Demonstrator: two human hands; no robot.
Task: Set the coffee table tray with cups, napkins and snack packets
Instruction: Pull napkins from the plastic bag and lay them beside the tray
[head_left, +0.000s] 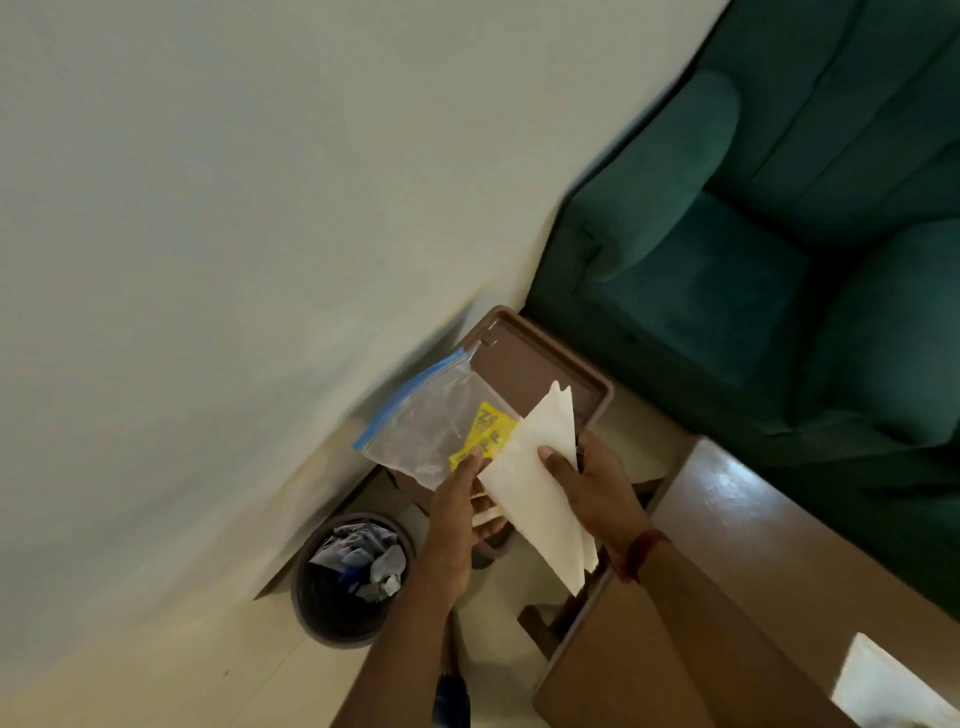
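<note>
Right hand (587, 483) pinches the folded napkins (540, 499), thumb on top, their long axis running from eleven to five o'clock. Just beyond, at about twelve o'clock from that hand, sits the brown tray (535, 358), empty as far as it shows. Left hand (457, 519) grips a clear zip bag (431, 421) with a yellow packet (485, 434) inside, at ten o'clock. Judging by reach, the right hand is nearer the tray.

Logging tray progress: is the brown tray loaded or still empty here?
Empty as far as visible: the tray shows bare brown; its near part is hidden behind the napkins and bag.
</note>
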